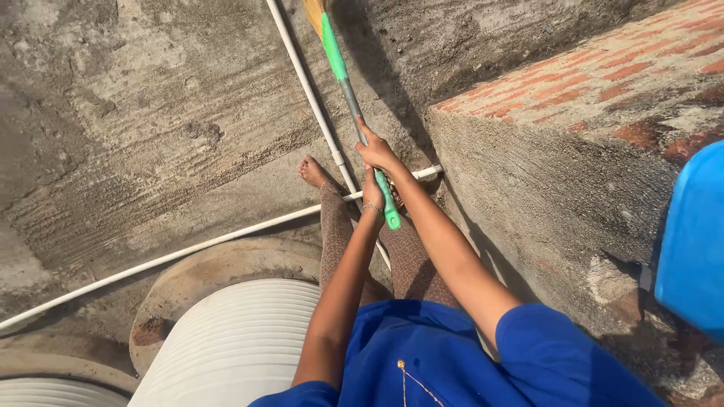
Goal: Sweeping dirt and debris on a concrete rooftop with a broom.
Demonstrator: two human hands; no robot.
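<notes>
Both our hands grip the green-and-grey plastic broom handle [354, 105]: right hand [377, 153] higher, left hand [372, 194] near its end. It slants over the rough concrete floor [151, 136], crossing white pipes [317, 105] beside a brick-topped wall [573, 120].

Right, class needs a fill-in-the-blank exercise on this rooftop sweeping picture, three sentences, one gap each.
1. Both hands, the right hand above the left hand, grip a broom with a ____ plastic handle.
2. The thin white plastic pipe lies on the rough ____ floor.
3. The low wall on the right has a red ____ top.

Missing words: green; concrete; brick
</notes>
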